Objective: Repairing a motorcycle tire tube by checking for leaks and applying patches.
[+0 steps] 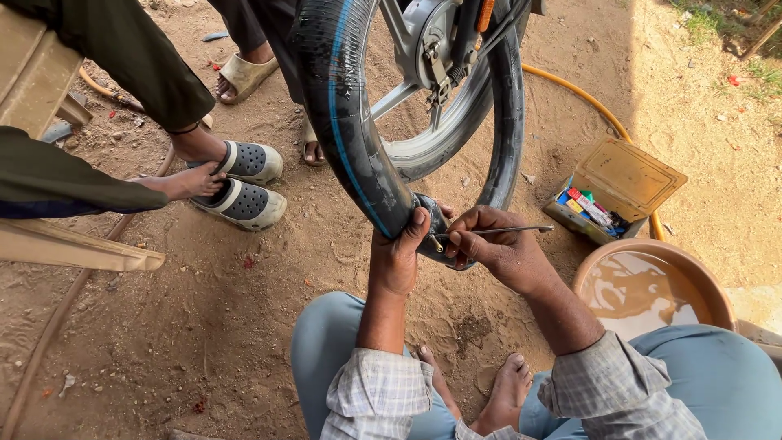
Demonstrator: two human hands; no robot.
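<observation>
We look down on bare sandy ground (244,326) that fills most of the frame, with a motorcycle wheel (456,114) standing upright in the upper centre and its black inner tube (346,114), marked with a blue line, pulled out and curving down from the top centre to the middle of the frame. The tube's long axis runs from upper left to lower right and ends right at our 2 hands, so the work point lies straight ahead of us, just above our knees. Our left hand (399,257) is closed around the lower end of the tube, thumb pressed on the rubber. Our right hand (497,248), touching the left at the tube's end, pinches a thin metal tool (509,231) that lies nearly level and points toward the right of the frame, its near tip at the tube. Both hands are equally close to that spot. At lower right sits a round basin of muddy water (652,289), and above it an open box of small repair items (607,200) with a yellow hose (582,98) curving behind. At upper left, another person's sandalled feet (244,183) stand well apart from our hands.
</observation>
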